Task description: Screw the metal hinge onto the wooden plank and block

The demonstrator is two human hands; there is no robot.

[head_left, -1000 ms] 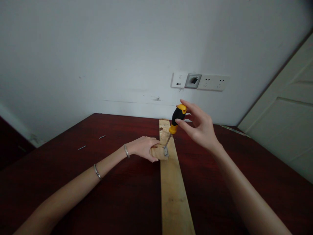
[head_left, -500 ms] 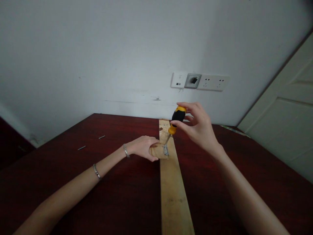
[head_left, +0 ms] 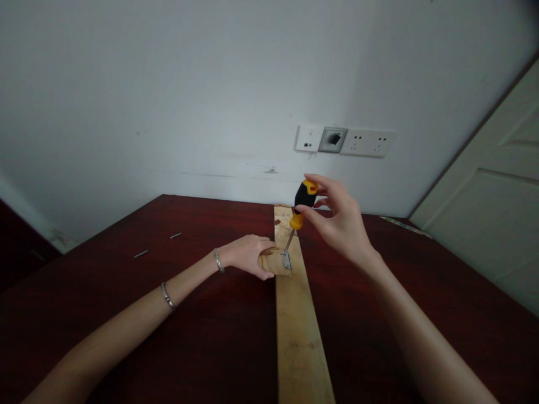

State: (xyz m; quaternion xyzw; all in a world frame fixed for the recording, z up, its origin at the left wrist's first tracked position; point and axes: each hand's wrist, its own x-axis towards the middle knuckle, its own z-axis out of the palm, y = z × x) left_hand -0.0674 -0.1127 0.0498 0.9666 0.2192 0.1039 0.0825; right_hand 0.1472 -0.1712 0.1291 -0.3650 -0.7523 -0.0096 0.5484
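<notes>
Fingers of right hand (head_left: 342, 217) clamped on screwdriver (head_left: 305, 196), of left hand (head_left: 248, 253) on wood block (head_left: 273, 264); bracket (head_left: 287, 260) in place, fastening seemingly unfinished; two pins (head_left: 141, 254) loose.

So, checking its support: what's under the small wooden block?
The long board lies under the right end of the block; the left hand covers the other end, hiding what's beneath.

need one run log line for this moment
left hand: holding wood block over plank | right hand: gripping screwdriver, tip at metal plate | two thin metal pieces: on table
</notes>
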